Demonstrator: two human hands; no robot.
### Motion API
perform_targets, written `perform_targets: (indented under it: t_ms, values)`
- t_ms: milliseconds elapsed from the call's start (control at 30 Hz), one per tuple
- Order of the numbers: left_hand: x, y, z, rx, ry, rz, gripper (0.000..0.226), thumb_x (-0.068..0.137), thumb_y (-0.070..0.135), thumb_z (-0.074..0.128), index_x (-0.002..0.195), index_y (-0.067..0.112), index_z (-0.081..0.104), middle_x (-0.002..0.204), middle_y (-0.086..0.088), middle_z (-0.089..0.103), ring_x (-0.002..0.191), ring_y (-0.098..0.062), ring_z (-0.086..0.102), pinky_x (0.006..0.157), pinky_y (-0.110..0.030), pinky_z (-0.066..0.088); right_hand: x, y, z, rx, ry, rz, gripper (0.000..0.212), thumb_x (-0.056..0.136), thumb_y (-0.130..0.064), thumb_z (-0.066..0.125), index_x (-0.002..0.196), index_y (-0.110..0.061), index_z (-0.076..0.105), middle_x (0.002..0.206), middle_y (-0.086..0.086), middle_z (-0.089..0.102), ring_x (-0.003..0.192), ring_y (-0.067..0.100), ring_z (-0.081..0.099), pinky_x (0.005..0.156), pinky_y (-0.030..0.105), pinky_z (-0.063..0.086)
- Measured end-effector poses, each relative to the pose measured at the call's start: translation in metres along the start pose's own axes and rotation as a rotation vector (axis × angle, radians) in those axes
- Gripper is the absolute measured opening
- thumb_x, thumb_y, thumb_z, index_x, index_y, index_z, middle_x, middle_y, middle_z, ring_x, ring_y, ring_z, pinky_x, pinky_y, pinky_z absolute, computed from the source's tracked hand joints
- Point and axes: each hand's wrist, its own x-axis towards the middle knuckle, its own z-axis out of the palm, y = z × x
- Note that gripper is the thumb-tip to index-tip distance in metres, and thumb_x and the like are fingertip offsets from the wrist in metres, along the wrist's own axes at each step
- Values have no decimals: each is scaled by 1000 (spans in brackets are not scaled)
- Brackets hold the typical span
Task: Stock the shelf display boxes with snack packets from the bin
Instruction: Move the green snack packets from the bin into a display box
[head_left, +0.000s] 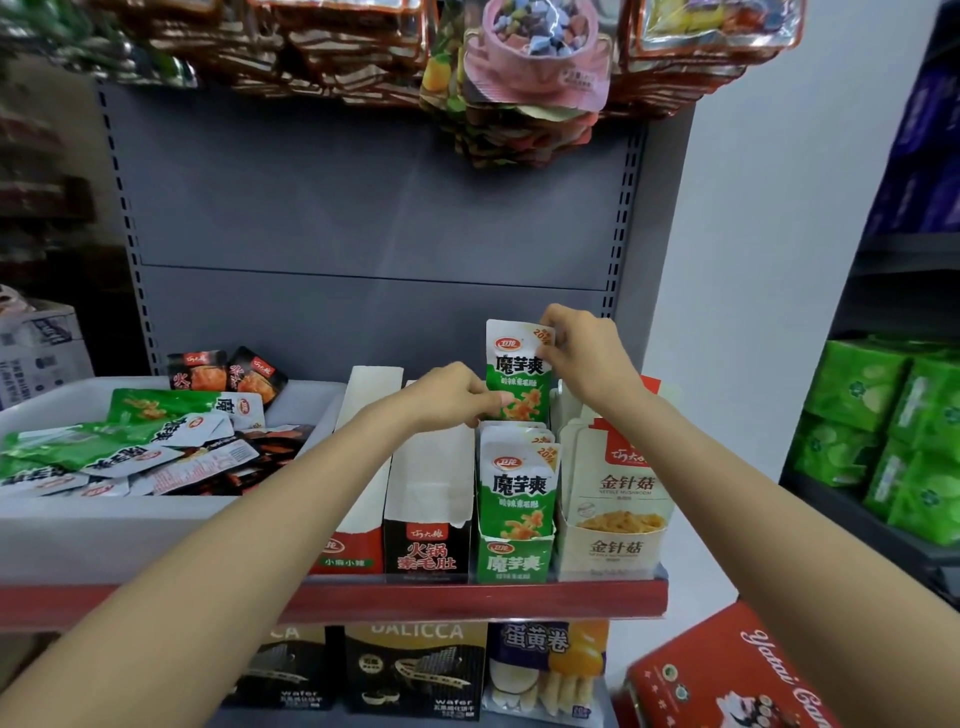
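Both your left hand (457, 395) and right hand (582, 353) pinch a green konjac packet (517, 371) upright; next, lower it into the green display box (514, 564).

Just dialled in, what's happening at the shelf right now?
A person is stocking the green cardboard display box on the red-edged shelf. Both hands hold one green-and-white snack packet upright above the back of that box: the right hand pinches its top corner, the left hand grips its lower edge. The box already holds matching packets. The white plastic bin on the left has more green and dark packets.
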Motion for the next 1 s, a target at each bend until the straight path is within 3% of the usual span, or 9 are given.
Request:
perform_targets:
  t_ms: [200,400,600,767,900,1000]
  values:
    - [-4,5,0,60,-90,-1,20,91,36,57,89,19,66,90,0,63,84,-14,59,70,-25,46,-5,4,-2,108,93,22,5,91,-4,55,93,-7,57,87,13,67,76,30,64,71,46,55]
    - [-14,12,-4,9,-96,11,21,93,24,56,100,9,68,83,15,54,84,-13,51,65,-21,42,-11,4,-8,158,172,15,5,91,-5,56,89,-10,55,82,10,67,71,28,65,72,44,54]
    - [-25,7,-4,-3,-105,38,13,92,27,59,99,18,64,100,-2,60,84,-13,62,63,-18,41,-14,-2,-11,113,-98,46,8,91,-5,57,91,-12,55,93,13,67,80,27,66,76,43,57]
    - [-32,5,-2,0,-73,42,14,92,29,58,103,21,63,106,-3,64,95,-19,64,80,-27,45,-14,-4,-5,-83,-258,52,18,92,-4,51,107,-6,61,106,15,65,95,32,63,81,40,54]
    - [-34,0,4,-36,-12,50,21,91,27,60,109,17,65,106,-8,66,89,-17,62,83,-29,47,-16,-6,2,-92,-200,34,21,92,-2,46,104,-10,62,101,12,68,88,30,65,79,39,55]
    - [-33,-7,14,-63,86,80,10,91,28,61,100,25,64,113,-3,65,92,-15,59,90,-35,50,-17,-3,8,-172,-256,2,23,90,0,49,102,-11,66,102,11,68,88,29,64,78,38,55]
